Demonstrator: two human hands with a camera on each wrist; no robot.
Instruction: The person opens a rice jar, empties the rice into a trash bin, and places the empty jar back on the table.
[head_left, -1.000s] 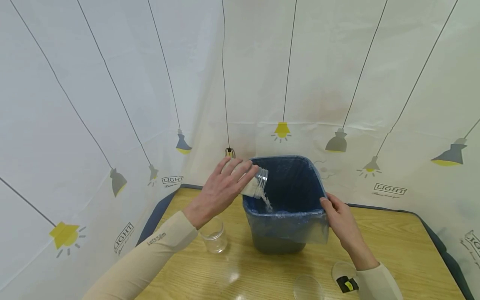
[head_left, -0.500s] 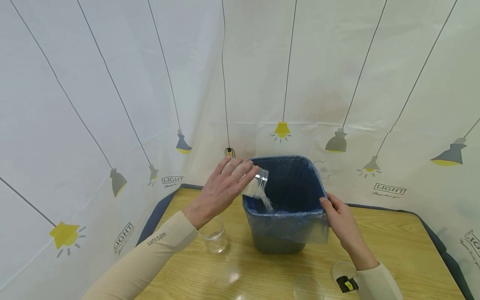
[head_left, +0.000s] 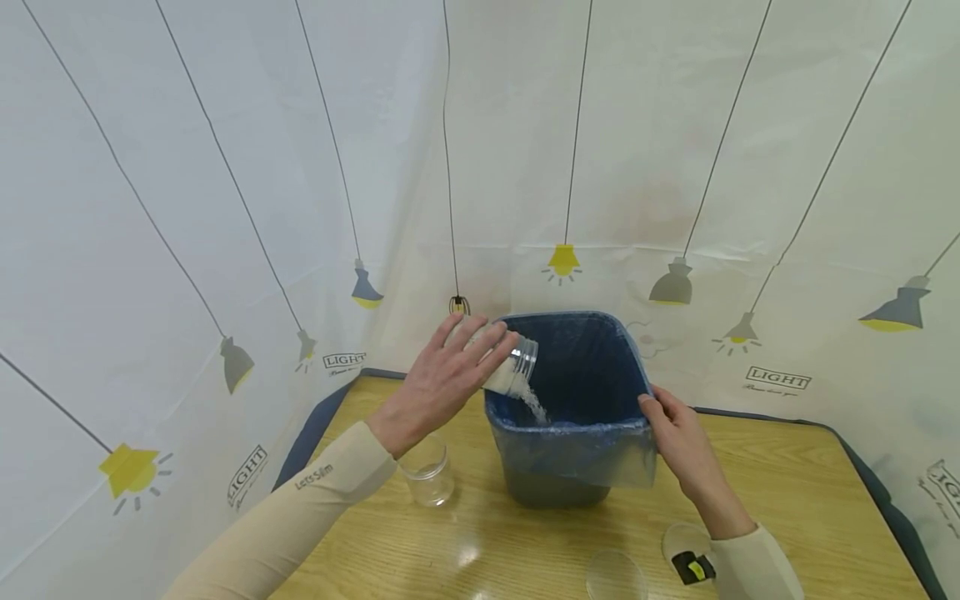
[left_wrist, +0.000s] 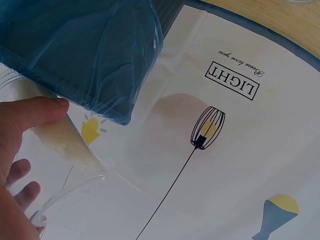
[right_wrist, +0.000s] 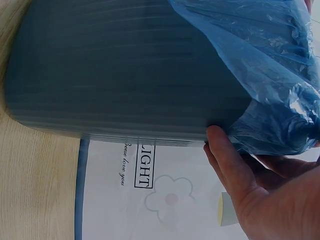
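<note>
My left hand [head_left: 450, 371] grips a clear jar [head_left: 517, 367], tipped mouth-down to the right over the bin's left rim. A white grainy stream [head_left: 534, 406] runs from its mouth into the bin. In the left wrist view, thumb and fingers wrap the jar [left_wrist: 62, 145], and pale grains lie along its side. The dark bin [head_left: 555, 487] stands on the table, lined with a blue plastic bag [head_left: 600, 450] folded over the rim. My right hand [head_left: 682, 437] holds the bin's right rim; in the right wrist view its fingers [right_wrist: 225, 155] lie against the bin and bag.
An uncovered clear jar [head_left: 429, 475] stands on the wooden table [head_left: 525, 550] left of the bin. A clear round lid [head_left: 617, 577] lies at the front, and another round lid [head_left: 686, 546] with a black-and-yellow patch lies near the right sleeve. A lamp-print sheet [head_left: 637, 167] rises behind.
Grains keep pouring from the jar into the bin, the stream growing thicker since the earliest frame. Both hands and the bin stay almost in place.
</note>
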